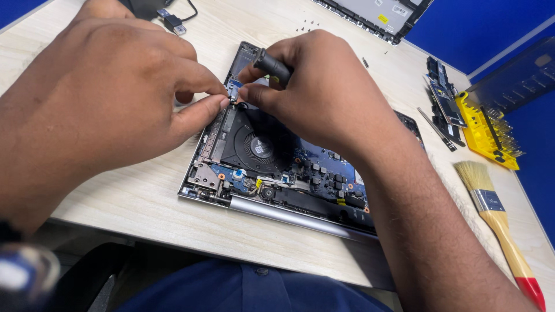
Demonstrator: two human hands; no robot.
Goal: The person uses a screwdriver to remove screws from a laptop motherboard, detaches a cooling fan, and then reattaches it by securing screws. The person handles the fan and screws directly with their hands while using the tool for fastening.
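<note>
1. Head view looks down on an opened laptop [272,173] lying on a pale wooden table [133,202], its bottom cover off so the blue circuit board and the black round fan [257,145] show
2. Left hand [110,98] comes in from the near left; its thumb and forefinger are pinched together at a small blue part [234,88] just beyond the far edge of the fan, the other fingers curled under
3. Right hand [312,86] reaches across from the right; its fingers close around a black screwdriver handle [272,66], and its fingertips meet the left hand's at the same small part. The tool's tip is hidden behind the fingers, so whether it is seated in a screw I cannot tell
4. Judging from this, the step is fine work on a small fastener or connector at the far left corner of the board. It would go best with the left pinch keeping the part steady while the right hand holds the driver upright and turns gently, with light downward pressure so the tip does not slip onto the board
5. Resting both wrists on the table or the laptop's frame should help keep the tips steady
6. On the right side of the table lie a paintbrush [494,214] with a wooden handle and red end, a yellow bit holder [483,130], and a removed board [445,95]; a few loose screws [306,26] sit at the far side, near another grey cover [376,14]
</note>
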